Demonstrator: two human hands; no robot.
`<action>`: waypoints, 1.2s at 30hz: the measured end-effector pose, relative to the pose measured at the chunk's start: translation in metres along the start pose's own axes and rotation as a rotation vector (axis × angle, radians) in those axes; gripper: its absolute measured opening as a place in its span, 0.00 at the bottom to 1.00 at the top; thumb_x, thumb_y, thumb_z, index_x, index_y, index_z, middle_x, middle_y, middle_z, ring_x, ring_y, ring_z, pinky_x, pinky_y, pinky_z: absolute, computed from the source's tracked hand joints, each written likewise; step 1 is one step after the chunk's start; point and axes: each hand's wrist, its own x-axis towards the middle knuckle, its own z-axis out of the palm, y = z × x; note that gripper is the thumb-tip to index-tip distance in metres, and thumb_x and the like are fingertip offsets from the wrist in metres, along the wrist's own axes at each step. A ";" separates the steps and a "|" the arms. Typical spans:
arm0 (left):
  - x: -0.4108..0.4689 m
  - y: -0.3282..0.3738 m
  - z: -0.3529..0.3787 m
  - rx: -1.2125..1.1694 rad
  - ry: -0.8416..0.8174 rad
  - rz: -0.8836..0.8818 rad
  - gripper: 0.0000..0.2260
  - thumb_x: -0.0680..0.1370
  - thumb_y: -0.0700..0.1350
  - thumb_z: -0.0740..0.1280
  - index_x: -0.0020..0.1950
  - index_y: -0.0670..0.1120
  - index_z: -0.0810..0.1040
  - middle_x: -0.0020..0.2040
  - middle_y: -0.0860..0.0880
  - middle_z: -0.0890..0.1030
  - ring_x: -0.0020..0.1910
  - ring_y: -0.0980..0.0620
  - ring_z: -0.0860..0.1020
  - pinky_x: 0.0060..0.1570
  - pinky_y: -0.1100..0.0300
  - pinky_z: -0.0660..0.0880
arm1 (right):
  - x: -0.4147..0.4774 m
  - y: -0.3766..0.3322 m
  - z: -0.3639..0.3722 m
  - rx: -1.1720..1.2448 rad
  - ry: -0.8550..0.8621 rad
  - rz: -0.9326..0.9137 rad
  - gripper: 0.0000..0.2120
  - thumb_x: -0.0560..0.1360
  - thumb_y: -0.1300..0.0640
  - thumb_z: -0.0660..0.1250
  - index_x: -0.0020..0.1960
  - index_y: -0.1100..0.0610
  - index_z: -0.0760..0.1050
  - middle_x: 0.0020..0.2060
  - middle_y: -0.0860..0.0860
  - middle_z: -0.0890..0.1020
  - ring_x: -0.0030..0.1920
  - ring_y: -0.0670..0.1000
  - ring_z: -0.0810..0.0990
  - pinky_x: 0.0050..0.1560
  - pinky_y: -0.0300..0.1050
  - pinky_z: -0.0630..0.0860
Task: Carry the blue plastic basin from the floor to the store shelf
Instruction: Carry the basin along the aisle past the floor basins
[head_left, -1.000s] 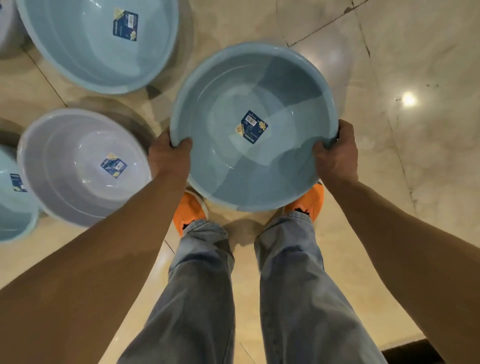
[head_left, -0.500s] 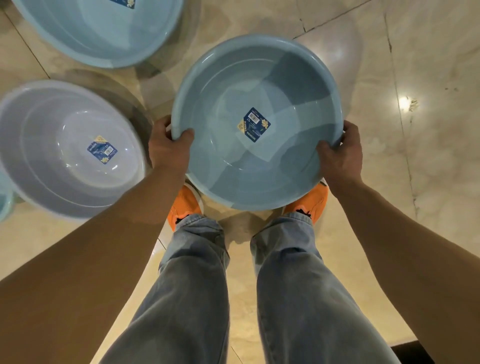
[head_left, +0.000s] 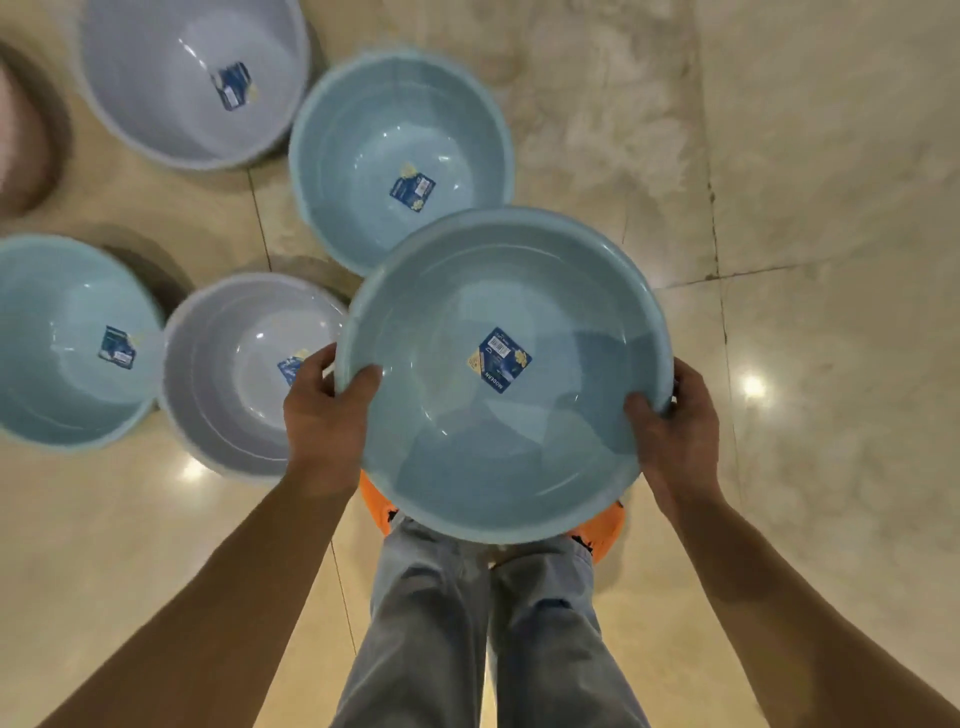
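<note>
A round blue plastic basin (head_left: 545, 447) with a dark blue label at its bottom is held level above my feet, off the floor. My left hand (head_left: 327, 415) grips its left rim, thumb inside the bowl. My right hand (head_left: 675, 431) grips the right rim in the same way. The basin is empty and hides most of my orange shoes. No shelf is in view.
Several more basins stand on the glossy beige tiled floor: a blue basin (head_left: 400, 156) just beyond the held one, a grey basin (head_left: 234, 374) beside my left hand, another blue basin (head_left: 67, 343) at the far left, a grey basin (head_left: 192, 78) at the top. Bare tiles lie to the right.
The view has swung, so more floor basins now show at the left and top. The basin stays gripped in both hands, and it now overlaps the blue one behind it.
</note>
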 end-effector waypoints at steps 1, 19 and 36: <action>0.001 0.010 -0.008 -0.027 0.018 -0.005 0.19 0.73 0.44 0.77 0.63 0.52 0.82 0.43 0.59 0.85 0.43 0.53 0.84 0.48 0.53 0.83 | 0.000 -0.019 0.003 0.008 -0.007 -0.025 0.23 0.77 0.65 0.68 0.70 0.54 0.74 0.53 0.48 0.80 0.46 0.41 0.79 0.36 0.28 0.74; 0.113 0.158 -0.018 -0.182 0.207 -0.082 0.21 0.76 0.46 0.75 0.68 0.52 0.79 0.56 0.51 0.85 0.49 0.50 0.84 0.45 0.55 0.82 | 0.131 -0.228 0.108 -0.036 -0.184 -0.293 0.21 0.76 0.66 0.67 0.64 0.48 0.74 0.49 0.36 0.79 0.44 0.32 0.79 0.43 0.31 0.77; 0.201 0.133 0.052 0.053 0.325 -0.203 0.18 0.74 0.51 0.72 0.63 0.51 0.82 0.49 0.51 0.85 0.48 0.47 0.83 0.47 0.47 0.84 | 0.256 -0.231 0.186 -0.280 -0.339 -0.314 0.22 0.78 0.65 0.64 0.71 0.56 0.73 0.53 0.47 0.79 0.50 0.48 0.78 0.45 0.32 0.74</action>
